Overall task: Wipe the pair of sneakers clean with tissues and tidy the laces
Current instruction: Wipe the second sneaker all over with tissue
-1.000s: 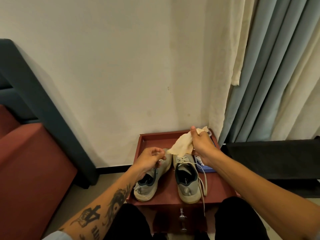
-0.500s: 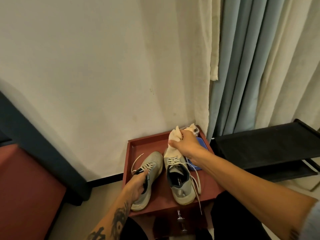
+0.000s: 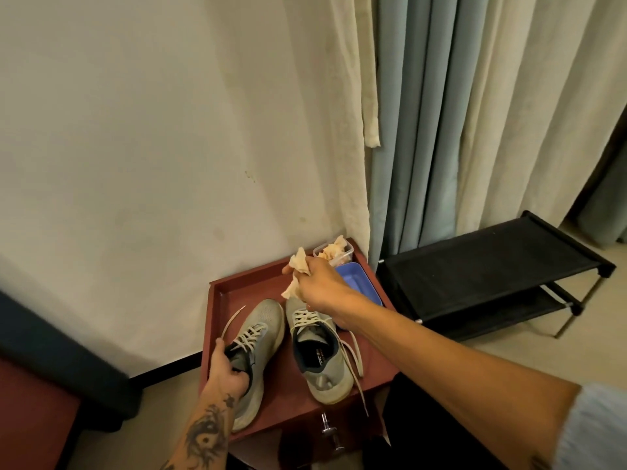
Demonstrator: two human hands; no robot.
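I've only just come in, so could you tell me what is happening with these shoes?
A person is cleaning a pair of grey sneakers on a red table. The left hand grips the left sneaker at its collar, while the right hand holds a crumpled tissue above the toe of the right sneaker. Both shoes' laces lie loose, not yet tidied.

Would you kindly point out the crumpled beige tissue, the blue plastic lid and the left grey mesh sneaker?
Crumpled beige tissue [image 3: 300,260]: head view, on the upper wad.
Blue plastic lid [image 3: 361,283]: head view, on its flat middle.
Left grey mesh sneaker [image 3: 268,317]: head view, on the toe box.
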